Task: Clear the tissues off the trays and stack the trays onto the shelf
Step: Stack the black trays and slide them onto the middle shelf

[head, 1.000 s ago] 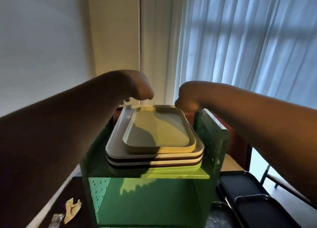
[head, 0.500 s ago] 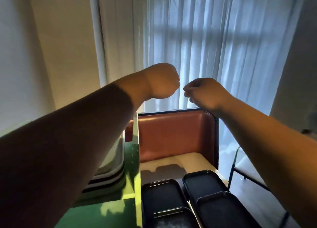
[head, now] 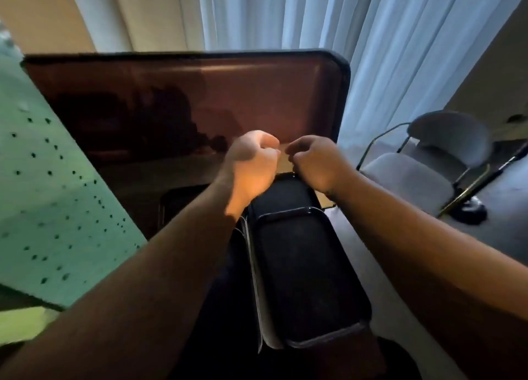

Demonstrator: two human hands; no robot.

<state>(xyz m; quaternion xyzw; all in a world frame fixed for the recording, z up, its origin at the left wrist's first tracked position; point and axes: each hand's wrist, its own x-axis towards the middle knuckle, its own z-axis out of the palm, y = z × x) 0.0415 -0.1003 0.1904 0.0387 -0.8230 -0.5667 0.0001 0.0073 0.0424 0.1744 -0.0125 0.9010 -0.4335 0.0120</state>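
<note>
Two black trays lie below my arms: a near one (head: 308,276) overlapping a farther one (head: 285,192), with a third dark tray (head: 177,199) to the left in shadow. My left hand (head: 253,165) and my right hand (head: 314,164) hover side by side above the far tray, both with fingers curled in and nothing visible in them. The green perforated shelf (head: 54,202) fills the left edge; the stacked trays on it are out of view. No tissue shows on these trays.
A brown padded bench back (head: 185,99) with a dark rim stands behind the trays. A grey chair (head: 423,165) with thin metal legs sits at the right on the grey floor. White curtains hang behind.
The view has swung right and down, from the shelf with its stacked trays to the black trays. Both hands have come down from in front of the curtain to just above the far tray.
</note>
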